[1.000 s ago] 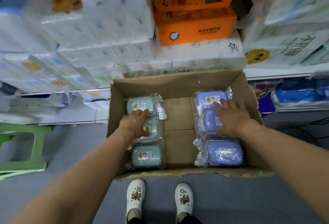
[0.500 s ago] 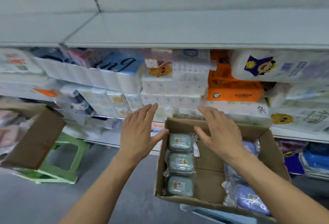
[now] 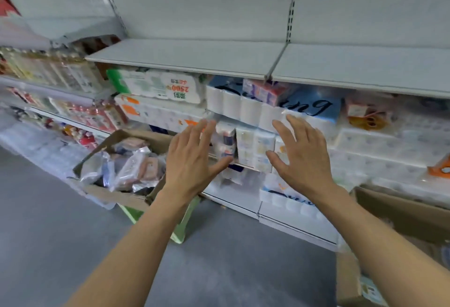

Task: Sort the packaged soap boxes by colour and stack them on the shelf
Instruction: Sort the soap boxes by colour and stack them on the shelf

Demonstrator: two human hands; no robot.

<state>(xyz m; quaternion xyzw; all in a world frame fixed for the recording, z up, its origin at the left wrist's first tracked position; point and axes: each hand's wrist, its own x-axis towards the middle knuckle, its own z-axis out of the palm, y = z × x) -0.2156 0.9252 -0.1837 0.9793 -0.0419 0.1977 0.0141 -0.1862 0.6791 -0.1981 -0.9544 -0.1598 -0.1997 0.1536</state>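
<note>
Both hands are hanging in mid-air at the centre of the frame, palms turned away, fingers spread and straight, holding nothing: the left hand (image 3: 192,160) and the right hand (image 3: 300,158) are sitting apart, in front of stacked tissue packs (image 3: 253,150). A bare grey shelf (image 3: 194,55) is running across above them. At left centre, a cardboard box (image 3: 126,194) of wrapped soap boxes (image 3: 136,167) is resting on a green stool (image 3: 181,228). Another cardboard box (image 3: 399,211) is showing at the lower right edge.

Tissue packs (image 3: 246,109) are sitting crammed on the racks, an orange-marked pack (image 3: 158,114) lying further left. A green stool (image 3: 181,228) is standing on the grey floor (image 3: 48,221), red-labelled goods (image 3: 92,115) blurring far left.
</note>
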